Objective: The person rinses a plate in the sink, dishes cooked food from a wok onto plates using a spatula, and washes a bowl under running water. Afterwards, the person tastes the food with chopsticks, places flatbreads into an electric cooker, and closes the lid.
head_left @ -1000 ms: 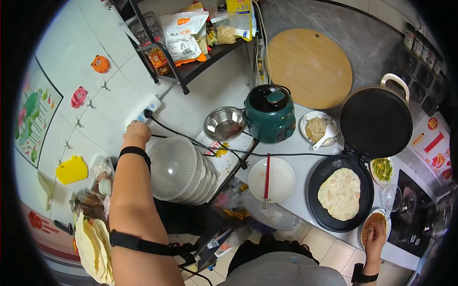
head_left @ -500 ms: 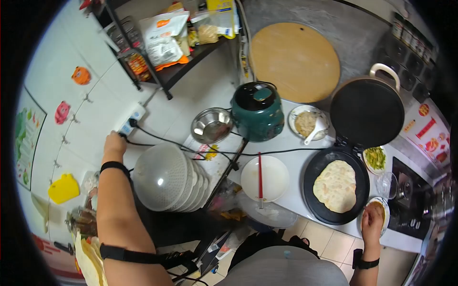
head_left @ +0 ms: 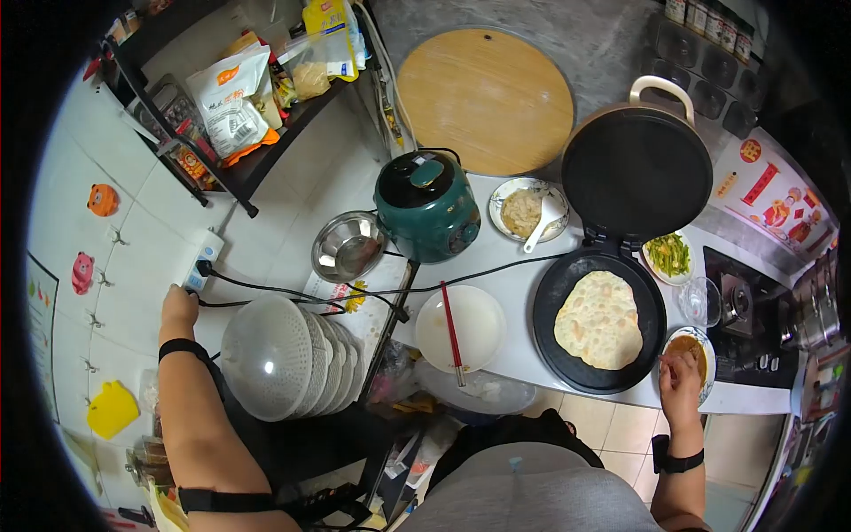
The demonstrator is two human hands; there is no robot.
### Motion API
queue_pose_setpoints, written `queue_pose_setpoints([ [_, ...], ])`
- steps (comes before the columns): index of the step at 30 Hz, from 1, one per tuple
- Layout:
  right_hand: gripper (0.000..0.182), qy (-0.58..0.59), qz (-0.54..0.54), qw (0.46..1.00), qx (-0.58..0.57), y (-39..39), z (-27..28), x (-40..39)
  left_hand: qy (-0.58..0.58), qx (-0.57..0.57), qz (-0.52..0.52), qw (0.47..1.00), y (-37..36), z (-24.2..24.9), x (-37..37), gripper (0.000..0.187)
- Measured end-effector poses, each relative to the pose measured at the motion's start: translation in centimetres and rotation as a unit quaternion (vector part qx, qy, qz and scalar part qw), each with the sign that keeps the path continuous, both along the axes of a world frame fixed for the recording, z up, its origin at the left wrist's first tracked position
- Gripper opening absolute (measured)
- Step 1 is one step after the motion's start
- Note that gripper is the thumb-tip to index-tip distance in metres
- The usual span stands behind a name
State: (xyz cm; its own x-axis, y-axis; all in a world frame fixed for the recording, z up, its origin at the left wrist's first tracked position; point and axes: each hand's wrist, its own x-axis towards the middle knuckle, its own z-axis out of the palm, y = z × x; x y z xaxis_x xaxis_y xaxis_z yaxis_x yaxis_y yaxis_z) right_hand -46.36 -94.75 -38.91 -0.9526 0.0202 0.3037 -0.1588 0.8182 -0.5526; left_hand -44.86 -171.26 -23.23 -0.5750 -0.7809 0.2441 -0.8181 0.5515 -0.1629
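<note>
At the left wall, my left hand (head_left: 180,307) is closed around a black plug (head_left: 190,292) at the lower end of the white power strip (head_left: 206,255). A second black plug (head_left: 205,268) sits in the strip, its cord running right. My right hand (head_left: 680,383), fingers curled together, is at the near side of a plate of brown sauce (head_left: 690,348); whatever its fingers may hold is hidden. Left of that hand, a browned flatbread (head_left: 599,319) lies in the open electric griddle (head_left: 550,359), whose lid (head_left: 636,173) stands raised behind.
Nearby are a white bowl (head_left: 432,328) with red chopsticks (head_left: 452,328) across it, stacked baskets (head_left: 266,359), a steel bowl (head_left: 330,232), a green cooker (head_left: 427,208), a plate of shredded greens (head_left: 667,256), and a glass (head_left: 700,301). A black cord (head_left: 479,274) crosses the counter.
The view has shifted, so the whole scene sits further left. My left hand stays at the power strip, and my right hand stays beside the sauce plate.
</note>
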Motion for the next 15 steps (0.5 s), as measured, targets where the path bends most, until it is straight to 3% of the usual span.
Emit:
queue_pose_setpoints([
  [2,0.013,-0.005,-0.006,1.0,-0.028,0.2,-0.8,-0.1,-0.003,-0.004,0.007,1.0,-0.7,0.2,0.6,0.031],
  [7,0.014,0.021,0.021,0.999,0.03,0.6,-1.7,-0.4,-0.038,-0.026,-0.043,0.998,-1.9,0.1,1.3,0.021],
  [12,0.014,-0.011,0.034,0.999,0.013,0.7,-2.4,-0.8,-0.031,0.018,-0.024,0.999,0.4,1.8,2.2,0.026],
  [15,0.016,-0.005,0.047,0.997,0.066,0.7,-2.1,-0.9,-0.03,0.024,-0.032,0.999,-1.0,1.4,2.8,0.027],
])
